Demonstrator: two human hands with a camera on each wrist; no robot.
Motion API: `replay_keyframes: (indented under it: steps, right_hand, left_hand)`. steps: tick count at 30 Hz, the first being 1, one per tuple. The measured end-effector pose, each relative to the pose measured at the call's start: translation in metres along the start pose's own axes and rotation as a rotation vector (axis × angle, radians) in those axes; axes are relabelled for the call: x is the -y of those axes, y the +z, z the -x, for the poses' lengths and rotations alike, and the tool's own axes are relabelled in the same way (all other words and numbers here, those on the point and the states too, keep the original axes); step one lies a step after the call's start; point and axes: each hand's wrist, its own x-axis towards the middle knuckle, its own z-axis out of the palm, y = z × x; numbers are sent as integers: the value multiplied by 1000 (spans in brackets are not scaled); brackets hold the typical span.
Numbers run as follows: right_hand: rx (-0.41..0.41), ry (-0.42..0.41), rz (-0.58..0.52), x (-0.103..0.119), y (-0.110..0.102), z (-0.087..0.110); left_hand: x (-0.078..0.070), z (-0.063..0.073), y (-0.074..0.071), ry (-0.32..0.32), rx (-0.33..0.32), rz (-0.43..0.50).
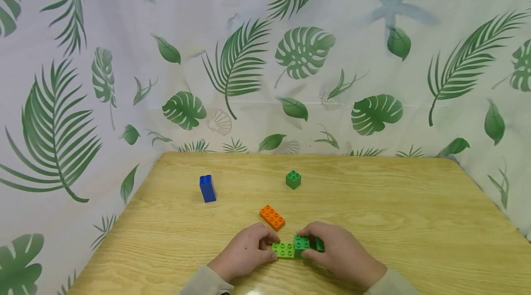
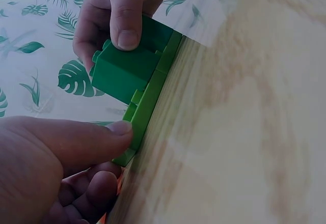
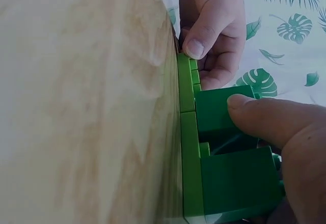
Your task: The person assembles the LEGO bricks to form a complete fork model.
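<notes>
Two light green flat bricks [image 3: 187, 81] lie end to end on the table, with a seam between them in the right wrist view. A green brick [image 1: 301, 245] sits across that seam, studs up. Beside it stands a second green brick [image 3: 237, 183], partly hidden by the right hand in the head view. My left hand [image 1: 250, 251] pinches the free left end of the light green bricks between thumb and curled fingers. My right hand [image 1: 342, 253] holds the green brick at the seam, thumb on its near side and fingers behind.
An orange brick [image 1: 272, 217] lies flat just beyond the left hand. Farther back are a small green brick [image 1: 293, 179] and a tall blue brick [image 1: 208, 189] on the left. The wooden table [image 1: 394, 203] meets a leaf-patterned curtain [image 1: 323, 124] behind it.
</notes>
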Motion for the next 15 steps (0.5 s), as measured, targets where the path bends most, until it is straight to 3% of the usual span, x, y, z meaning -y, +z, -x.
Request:
replay_keyframes:
  steps: [6,15]
  right_hand:
    - [-27,-6,46,0,1,1]
    - [-9,18,-22,-3,2,0]
  left_hand:
    - [-4,-2,-1,7,7,0]
    - [-2,-1,0,-26,21,7]
